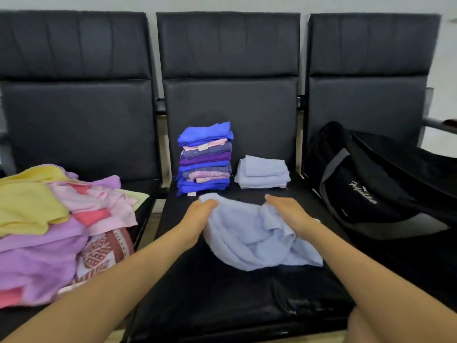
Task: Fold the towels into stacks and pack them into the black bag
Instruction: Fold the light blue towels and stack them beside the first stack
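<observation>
The pale blue towel (257,233) lies crumpled on the middle seat (222,288), just in front of the tall stack (205,158) of blue and purple folded towels. The left hand (197,214) has its grip curled round the towel's far left corner, and the right hand (288,210) grips bunched cloth on the opposite side. The likely trouble is a skewed fold: the cloth is still wadded between the hands, and if it is doubled over before being pulled flat, the edges will not meet and the piece will sit lumpy on a pile. The tall stack stands close behind the left hand and looks a little uneven, so a wide spreading motion could knock it over. Right of that stack, a small pile (263,172) of pale folded towels sits near enough to be brushed too. Further right of the stack, the black bag (366,191) rests on the next seat, well clear. Left of the stack, a loose heap (49,226) of yellow, pink and lilac towels waits unfolded.
</observation>
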`<state>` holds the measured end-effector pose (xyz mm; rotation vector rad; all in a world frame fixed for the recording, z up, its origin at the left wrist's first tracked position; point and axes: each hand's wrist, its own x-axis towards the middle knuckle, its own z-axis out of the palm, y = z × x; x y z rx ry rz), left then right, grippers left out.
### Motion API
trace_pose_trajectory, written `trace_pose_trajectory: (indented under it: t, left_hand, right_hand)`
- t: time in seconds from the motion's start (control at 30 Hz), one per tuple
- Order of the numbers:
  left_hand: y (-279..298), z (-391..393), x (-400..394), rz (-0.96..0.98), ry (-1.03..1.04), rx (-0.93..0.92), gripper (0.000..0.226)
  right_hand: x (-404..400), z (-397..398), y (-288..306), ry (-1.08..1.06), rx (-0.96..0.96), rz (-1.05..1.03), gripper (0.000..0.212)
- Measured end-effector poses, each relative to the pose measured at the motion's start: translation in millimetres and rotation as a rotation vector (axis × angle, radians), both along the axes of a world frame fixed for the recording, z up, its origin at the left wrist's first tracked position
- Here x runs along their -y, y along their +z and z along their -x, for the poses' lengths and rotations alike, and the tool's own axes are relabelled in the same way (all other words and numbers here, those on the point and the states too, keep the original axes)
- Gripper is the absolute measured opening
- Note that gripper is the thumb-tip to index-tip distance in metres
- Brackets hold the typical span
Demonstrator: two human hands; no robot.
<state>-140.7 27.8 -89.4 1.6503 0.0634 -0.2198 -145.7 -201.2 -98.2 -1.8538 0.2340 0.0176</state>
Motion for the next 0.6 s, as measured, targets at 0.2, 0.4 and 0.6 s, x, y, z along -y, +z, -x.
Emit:
trace_pose_trajectory:
  t: [0.2, 0.4, 0.6]
  left_hand:
    - [-36, 4, -29, -0.621, -0.326, -0.201, 0.027]
    - [-47, 3, -33, -1.031, -0.153, 0.197, 0.031]
    - [-53, -30, -7, -1.002, -0.124, 0.311, 0.047]
  right_hand:
    - [-5, 36, -8, 0.517, -0.259, 0.627, 0.042]
    - [19, 24, -17, 0.294, 0.114, 0.54, 0.05]
    - [43, 9, -29, 0.012, 0.132, 0.539, 0.021]
